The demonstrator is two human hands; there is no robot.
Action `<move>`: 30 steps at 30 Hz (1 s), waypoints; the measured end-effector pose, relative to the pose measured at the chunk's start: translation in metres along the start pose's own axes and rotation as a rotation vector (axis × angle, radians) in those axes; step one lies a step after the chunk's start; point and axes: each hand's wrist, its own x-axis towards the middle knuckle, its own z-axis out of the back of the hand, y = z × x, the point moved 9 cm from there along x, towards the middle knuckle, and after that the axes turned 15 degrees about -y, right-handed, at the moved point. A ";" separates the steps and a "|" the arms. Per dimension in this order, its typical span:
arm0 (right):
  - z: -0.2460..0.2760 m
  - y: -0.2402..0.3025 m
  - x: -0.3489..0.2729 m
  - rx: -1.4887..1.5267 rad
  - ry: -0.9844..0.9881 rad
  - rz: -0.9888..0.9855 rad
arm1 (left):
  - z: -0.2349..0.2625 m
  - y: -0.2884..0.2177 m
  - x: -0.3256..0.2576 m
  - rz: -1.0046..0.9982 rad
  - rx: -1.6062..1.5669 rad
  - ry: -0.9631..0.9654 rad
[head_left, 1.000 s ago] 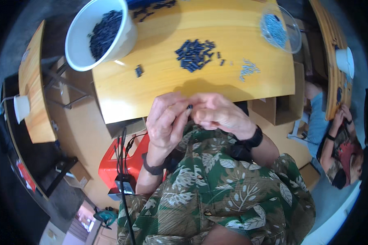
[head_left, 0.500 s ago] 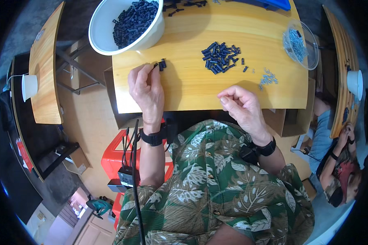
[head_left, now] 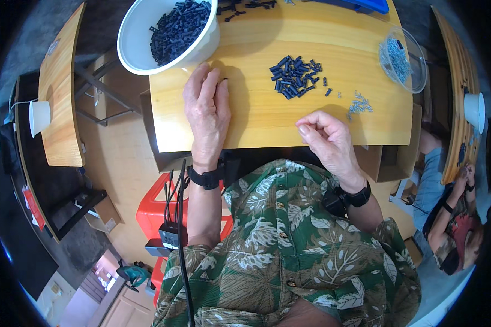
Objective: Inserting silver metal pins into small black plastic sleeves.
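Note:
My left hand [head_left: 208, 106] lies over the table just below the white bowl [head_left: 130, 41], palm down, its fingers stretched and a little apart. A dark speck shows by one fingertip; what lies under the hand is hidden. My right hand [head_left: 331, 139] hovers at the table's near edge, thumb and forefinger pressed together; anything in the pinch is too small to make out. Beyond it lies a pile of small black plastic parts [head_left: 294, 77]. Small silver screws [head_left: 359, 104] are scattered to the right of that pile. More black parts [head_left: 181, 32] fill the bowl.
A clear round tub [head_left: 396, 60] of screws stands at the table's right edge. A blue tray [head_left: 360, 4] and more black pieces [head_left: 248, 6] lie at the far side. A red stool [head_left: 155, 204] and black cable [head_left: 182, 245] are at my left. Another person [head_left: 455, 234] sits at right.
My left hand has moved forward and slightly right, its pinch on a black part giving way to stretched fingers. The black parts beside it are now hidden. My right hand has barely shifted.

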 end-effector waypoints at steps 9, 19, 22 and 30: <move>0.003 0.002 -0.002 -0.058 -0.032 0.101 | -0.009 -0.006 -0.010 -0.143 0.029 0.121; 0.045 0.056 0.010 -0.372 -0.404 0.605 | 0.008 0.000 -0.023 -0.124 0.067 0.129; 0.038 0.063 0.013 -0.432 -0.404 0.654 | 0.008 0.002 -0.026 -0.134 0.064 0.112; 0.004 0.062 0.018 -0.476 -0.337 0.716 | 0.009 0.006 -0.028 -0.069 0.024 0.131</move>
